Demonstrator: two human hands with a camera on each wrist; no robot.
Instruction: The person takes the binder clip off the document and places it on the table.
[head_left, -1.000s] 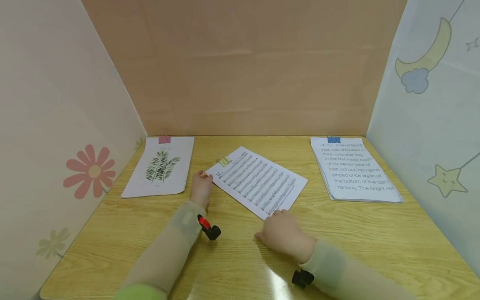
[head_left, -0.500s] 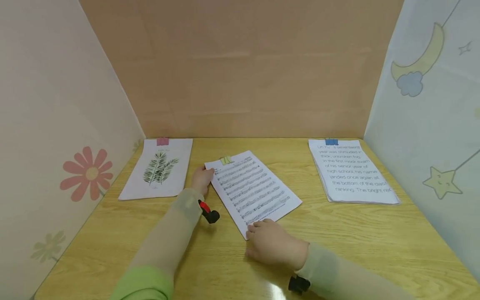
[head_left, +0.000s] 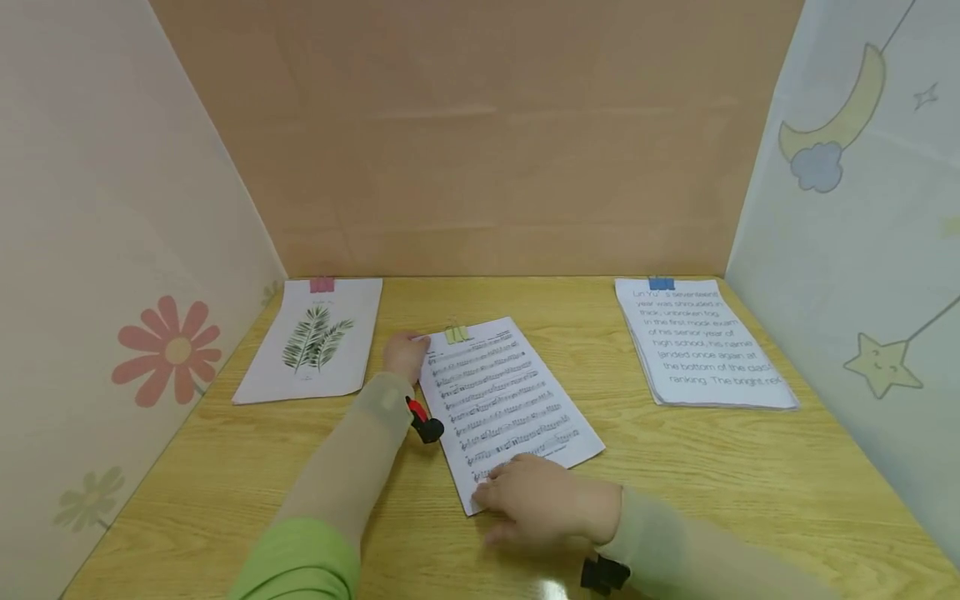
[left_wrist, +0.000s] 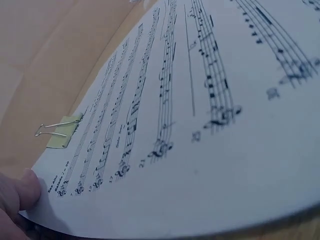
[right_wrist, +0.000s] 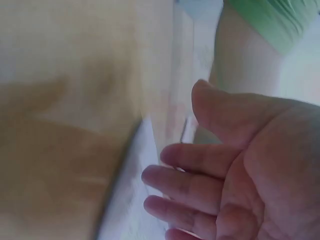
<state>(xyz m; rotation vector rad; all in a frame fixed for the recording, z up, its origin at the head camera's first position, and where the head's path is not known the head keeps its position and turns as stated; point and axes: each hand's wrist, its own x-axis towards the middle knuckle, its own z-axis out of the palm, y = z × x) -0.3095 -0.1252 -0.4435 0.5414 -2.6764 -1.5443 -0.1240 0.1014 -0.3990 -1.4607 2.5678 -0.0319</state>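
A stack of sheet music point(head_left: 491, 400), printed with rows of notes, lies slightly turned in the middle of the table. On its top edge sits a yellow binder clip point(head_left: 456, 334). My left hand point(head_left: 406, 357) pinches the upper left corner; in the left wrist view the thumb point(left_wrist: 29, 189) lies on the paper and the other fingers are mostly hidden. Over the lower edge of the stack is my right hand point(head_left: 543, 498), palm down. The right wrist view shows its fingers point(right_wrist: 187, 187) loosely extended, thumb apart, not gripping the paper.
At the back left lies a paper stack with a leaf print point(head_left: 315, 375) and a pink binder clip point(head_left: 322, 285). A text stack point(head_left: 697, 358) with a blue binder clip point(head_left: 662, 284) lies at the back right. Walls enclose the wooden table point(head_left: 675, 492) on three sides.
The sheet music has turned clockwise and come closer to the front, its clip edge now nearly facing the back wall. My right hand has moved left and nearer along with its lower edge.
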